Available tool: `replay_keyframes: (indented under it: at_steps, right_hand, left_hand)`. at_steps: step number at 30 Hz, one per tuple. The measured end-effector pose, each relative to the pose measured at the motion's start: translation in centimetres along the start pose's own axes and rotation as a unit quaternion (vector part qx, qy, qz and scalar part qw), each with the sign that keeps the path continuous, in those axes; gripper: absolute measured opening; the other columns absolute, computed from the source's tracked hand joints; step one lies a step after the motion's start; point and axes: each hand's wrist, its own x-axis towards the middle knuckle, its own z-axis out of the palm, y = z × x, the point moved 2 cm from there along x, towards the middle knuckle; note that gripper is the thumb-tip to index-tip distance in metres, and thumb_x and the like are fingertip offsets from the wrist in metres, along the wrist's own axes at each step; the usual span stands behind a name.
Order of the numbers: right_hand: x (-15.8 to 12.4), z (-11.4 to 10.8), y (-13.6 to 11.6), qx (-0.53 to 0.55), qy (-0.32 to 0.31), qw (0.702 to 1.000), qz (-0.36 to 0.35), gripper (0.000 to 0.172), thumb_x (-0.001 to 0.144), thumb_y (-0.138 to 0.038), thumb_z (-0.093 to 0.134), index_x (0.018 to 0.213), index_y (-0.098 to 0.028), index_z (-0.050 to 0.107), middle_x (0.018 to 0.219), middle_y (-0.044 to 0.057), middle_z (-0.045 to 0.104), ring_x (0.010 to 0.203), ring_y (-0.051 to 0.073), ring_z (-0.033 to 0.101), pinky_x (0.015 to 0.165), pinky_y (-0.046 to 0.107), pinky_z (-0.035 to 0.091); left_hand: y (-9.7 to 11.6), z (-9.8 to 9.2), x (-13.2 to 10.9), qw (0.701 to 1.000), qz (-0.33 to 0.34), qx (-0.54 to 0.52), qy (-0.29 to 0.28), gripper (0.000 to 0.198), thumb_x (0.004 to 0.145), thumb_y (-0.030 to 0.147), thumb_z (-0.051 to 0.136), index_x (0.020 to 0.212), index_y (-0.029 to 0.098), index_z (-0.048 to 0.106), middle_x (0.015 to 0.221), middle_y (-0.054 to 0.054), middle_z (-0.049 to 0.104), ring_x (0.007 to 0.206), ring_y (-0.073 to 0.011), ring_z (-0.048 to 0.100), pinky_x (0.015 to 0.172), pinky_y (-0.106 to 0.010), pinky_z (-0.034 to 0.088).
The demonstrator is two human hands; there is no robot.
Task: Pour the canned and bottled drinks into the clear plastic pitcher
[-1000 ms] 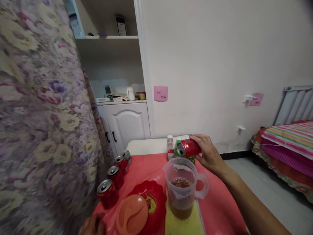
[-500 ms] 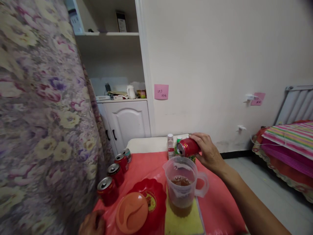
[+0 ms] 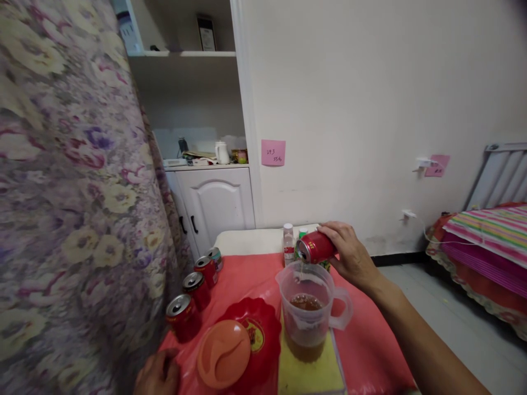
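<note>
My right hand (image 3: 349, 255) grips a red drink can (image 3: 317, 247), tilted with its opening down to the left. A thin stream runs from the can into a clear plastic measuring jug (image 3: 307, 334) below it. Brown, bubbly liquid partly fills the jug, whose handle points right; it stands on a yellow pad (image 3: 302, 376). At the near left table edge, my left hand (image 3: 158, 373) rests with fingers loosely bent and apart, partly cut off by the frame. Closest to it are an orange round lid (image 3: 224, 354) and an upright red can (image 3: 183, 318).
The lid overlaps a red scalloped plate (image 3: 269, 329). Along the left edge stand more cans (image 3: 196, 291). Behind the jug is a small clear bottle (image 3: 288, 247) with a white cap, beside a green-capped one. A red cloth (image 3: 247, 274) covers the table; a floral curtain (image 3: 94, 219) hangs left.
Liquid now streams from the can's opening into the jug; none showed before. The can and both hands are nearly in the same place, with a slight camera shift.
</note>
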Motion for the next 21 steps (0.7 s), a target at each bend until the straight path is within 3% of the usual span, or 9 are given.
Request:
replay_keyframes:
  at_steps: [7, 21]
  right_hand:
    - [0.1, 0.0, 0.0, -0.002, -0.001, 1.0, -0.003, 0.072, 0.08, -0.003, 0.052, 0.145, -0.028, 0.036, 0.134, 0.013, 0.052, 0.126, 0.033, 0.046, 0.105, 0.058, 0.045]
    - [0.1, -0.2, -0.2, -0.003, -0.003, 1.0, -0.007, 0.07, 0.08, -0.002, 0.052, 0.144, -0.026, 0.037, 0.133, 0.013, 0.052, 0.126, 0.032, 0.045, 0.107, 0.056, 0.044]
  left_hand:
    - [-0.6, 0.3, 0.1, 1.0, 0.014, -0.002, 0.007, 0.03, 0.079, 0.035, 0.043, 0.089, 0.019, 0.066, 0.097, -0.015, 0.073, 0.093, -0.031, 0.068, 0.091, -0.044, 0.05]
    - [0.6, -0.3, 0.0, 1.0, -0.005, -0.002, -0.013, 0.036, 0.08, 0.037, 0.039, 0.091, 0.016, 0.066, 0.1, -0.018, 0.071, 0.096, -0.0339, 0.066, 0.095, -0.047, 0.047]
